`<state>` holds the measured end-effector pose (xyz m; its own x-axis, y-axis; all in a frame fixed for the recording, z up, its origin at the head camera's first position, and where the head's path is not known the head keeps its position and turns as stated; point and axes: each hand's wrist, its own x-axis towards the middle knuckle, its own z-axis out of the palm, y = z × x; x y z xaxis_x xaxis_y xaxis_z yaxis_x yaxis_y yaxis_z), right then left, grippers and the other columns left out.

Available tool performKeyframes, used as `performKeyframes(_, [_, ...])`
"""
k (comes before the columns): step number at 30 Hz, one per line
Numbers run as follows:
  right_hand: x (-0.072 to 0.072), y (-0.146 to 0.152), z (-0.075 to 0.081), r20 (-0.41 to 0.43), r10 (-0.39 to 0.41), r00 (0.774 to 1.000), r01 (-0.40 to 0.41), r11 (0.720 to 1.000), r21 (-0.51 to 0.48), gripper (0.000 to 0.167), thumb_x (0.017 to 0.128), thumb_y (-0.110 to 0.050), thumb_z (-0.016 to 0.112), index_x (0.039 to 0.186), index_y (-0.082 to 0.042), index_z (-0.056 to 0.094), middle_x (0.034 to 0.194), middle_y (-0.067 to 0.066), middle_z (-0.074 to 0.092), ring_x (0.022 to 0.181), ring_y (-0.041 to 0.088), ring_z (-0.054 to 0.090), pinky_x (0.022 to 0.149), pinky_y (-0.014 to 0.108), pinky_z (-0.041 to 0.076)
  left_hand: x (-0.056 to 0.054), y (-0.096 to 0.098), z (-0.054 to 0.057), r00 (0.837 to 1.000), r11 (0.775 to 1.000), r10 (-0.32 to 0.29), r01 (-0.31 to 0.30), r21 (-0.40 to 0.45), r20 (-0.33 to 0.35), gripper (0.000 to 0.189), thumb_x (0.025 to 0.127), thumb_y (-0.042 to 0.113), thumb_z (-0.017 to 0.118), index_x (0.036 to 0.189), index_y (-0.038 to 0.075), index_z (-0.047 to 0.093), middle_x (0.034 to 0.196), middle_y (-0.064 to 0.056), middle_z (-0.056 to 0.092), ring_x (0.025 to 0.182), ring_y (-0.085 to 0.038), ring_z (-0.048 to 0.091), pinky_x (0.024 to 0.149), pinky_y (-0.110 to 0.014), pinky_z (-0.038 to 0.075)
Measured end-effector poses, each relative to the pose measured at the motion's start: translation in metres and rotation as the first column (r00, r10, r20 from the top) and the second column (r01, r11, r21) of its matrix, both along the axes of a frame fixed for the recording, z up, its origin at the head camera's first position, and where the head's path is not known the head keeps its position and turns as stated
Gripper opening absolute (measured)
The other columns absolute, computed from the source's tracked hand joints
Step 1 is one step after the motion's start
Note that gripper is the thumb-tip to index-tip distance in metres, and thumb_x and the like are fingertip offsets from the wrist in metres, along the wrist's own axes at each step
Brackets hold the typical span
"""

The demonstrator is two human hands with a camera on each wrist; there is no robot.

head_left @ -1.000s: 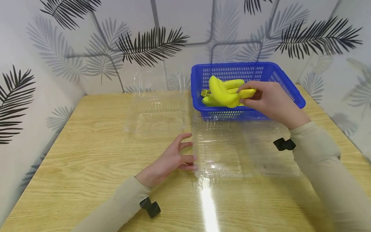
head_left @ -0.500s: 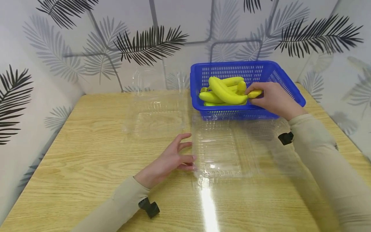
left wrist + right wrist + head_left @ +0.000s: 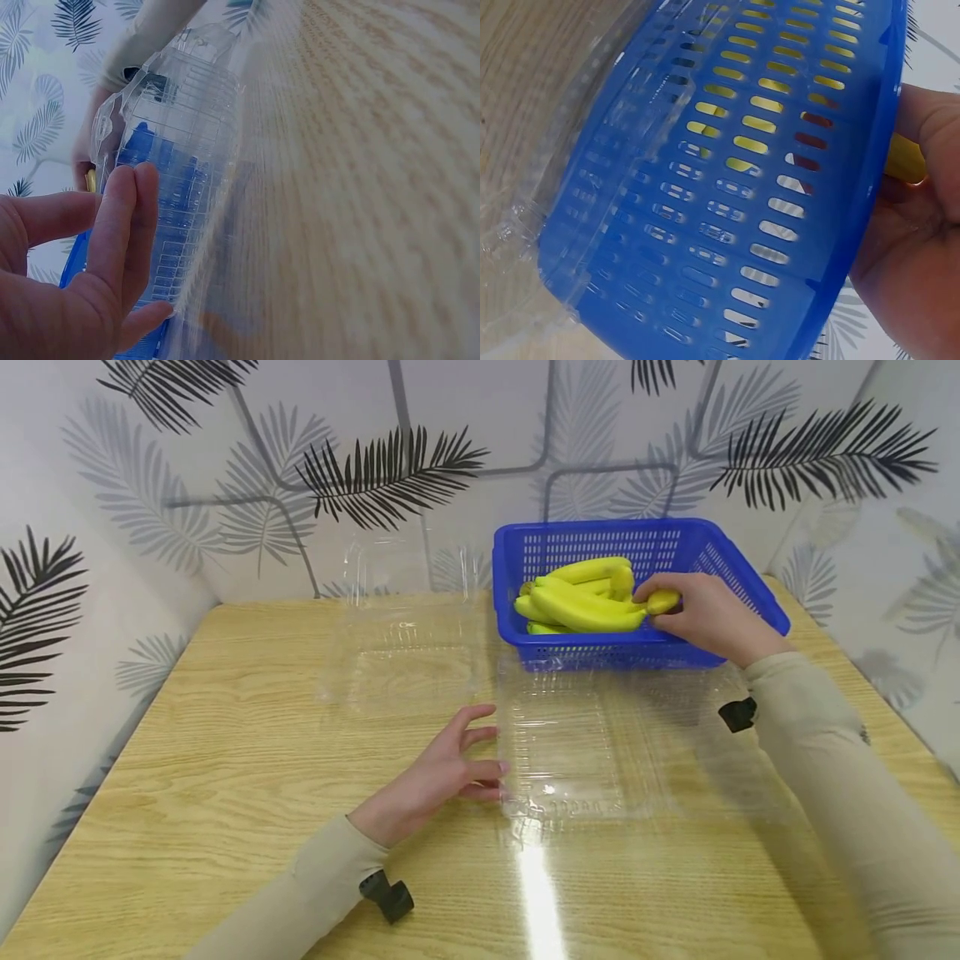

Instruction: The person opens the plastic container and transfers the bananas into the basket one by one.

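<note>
Inside the blue basket (image 3: 600, 652), my right hand (image 3: 708, 614) pinches the end of a yellow banana (image 3: 588, 610) between thumb and fingers. More bananas (image 3: 592, 570) lie around and under it. The right wrist view shows a bit of yellow (image 3: 906, 161) at that hand, with the basket wall hiding most of the rest. My left hand (image 3: 442, 764) stays by the near clear plastic clamshell box (image 3: 562, 743), its fingers fairly straight and spread along the box's left edge. From the left wrist, those fingertips overlap the box's ribbed wall (image 3: 180, 112).
Another clear clamshell box (image 3: 412, 681) stands open farther back on the left, its lid raised towards the wall. The near box's lid (image 3: 712, 760) lies flat to the right under my right forearm. A patterned wall (image 3: 450, 443) borders the wooden table (image 3: 262, 760).
My right hand has lowered the banana into the basket and shifted slightly right, and the banana has tipped from raised to nearly flat. My left hand has stayed in place.
</note>
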<state>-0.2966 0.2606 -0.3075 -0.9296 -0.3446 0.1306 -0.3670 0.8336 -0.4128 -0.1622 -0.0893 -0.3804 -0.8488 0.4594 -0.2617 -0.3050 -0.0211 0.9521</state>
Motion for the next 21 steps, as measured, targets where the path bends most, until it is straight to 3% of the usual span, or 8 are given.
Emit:
performKeyframes(7, [0.004,0.004,0.004,0.061,0.003,0.998,-0.003,1.0,-0.003,0.034,0.093,-0.003,0.057,0.124,-0.017,0.063,0.104,0.013,0.056,0.068,0.026,0.043,0.057,0.036,0.036,0.0,-0.001,-0.001,1.0,1.0,-0.008,0.008,-0.004,-0.007,0.08,0.091,-0.005,0.063,0.155,0.015,0.02,0.156,-0.018,0.024,0.111,-0.038,0.06,0.081,-0.038,0.059])
performKeyframes(21, [0.006,0.012,0.0,0.153,0.045,0.987,-0.02,0.987,-0.161,0.026,0.095,-0.016,0.062,0.121,-0.017,0.066,0.106,0.007,0.06,0.079,0.025,0.05,0.061,0.029,0.042,-0.001,0.002,-0.002,1.0,1.0,0.015,-0.015,-0.005,0.007,0.078,0.09,-0.008,0.062,0.154,0.013,0.022,0.155,-0.019,0.025,0.11,-0.039,0.06,0.076,-0.036,0.06])
